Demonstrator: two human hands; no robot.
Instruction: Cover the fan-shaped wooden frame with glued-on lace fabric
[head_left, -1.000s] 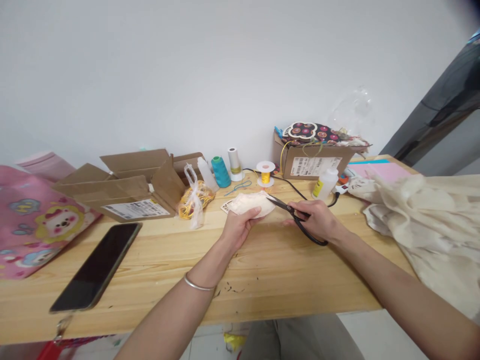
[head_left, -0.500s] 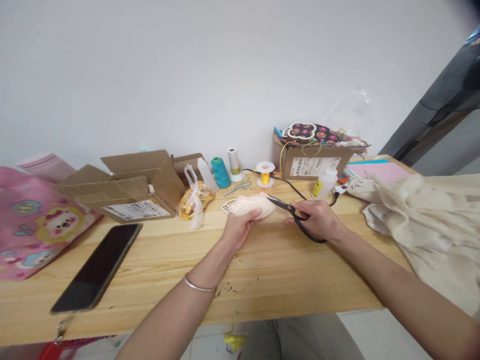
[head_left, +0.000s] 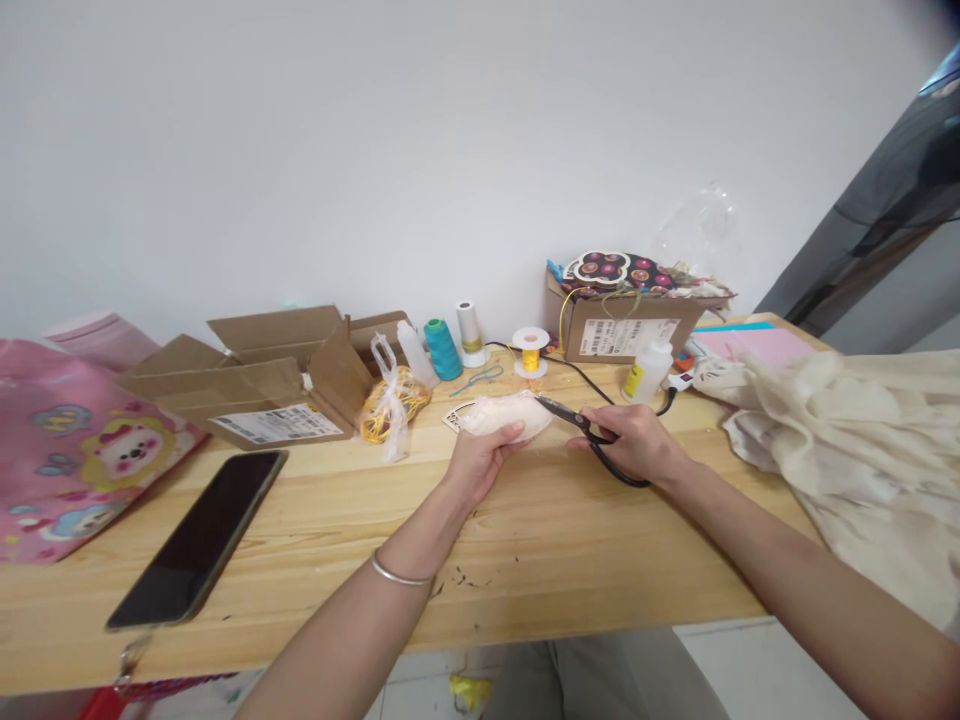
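Between thumb and fingers, my left hand (head_left: 487,455) grips a cream fabric piece (head_left: 504,412) with a rounded outline. A flat patterned piece (head_left: 455,415) shows at its left end; whether the two are joined I cannot tell. My right hand (head_left: 637,440) is wrapped round the black handles of a pair of scissors (head_left: 561,408). The blades point left, with their tips at the fabric's upper right edge. Beyond the fabric stand a spool of yellow thread (head_left: 531,354) and a teal thread cone (head_left: 443,350), and a blue cord (head_left: 480,377) lies there too.
An open cardboard box (head_left: 270,405), a phone (head_left: 199,540) and a pink bag (head_left: 90,450) occupy the left. At right are a clear bottle (head_left: 649,373), a filled carton (head_left: 626,335) and heaped cream cloth (head_left: 847,430). A black cable (head_left: 589,380) runs along the back.
Both hands stay almost where they were, with the scissor tips still at the fabric's edge. The whole view has shifted very slightly.
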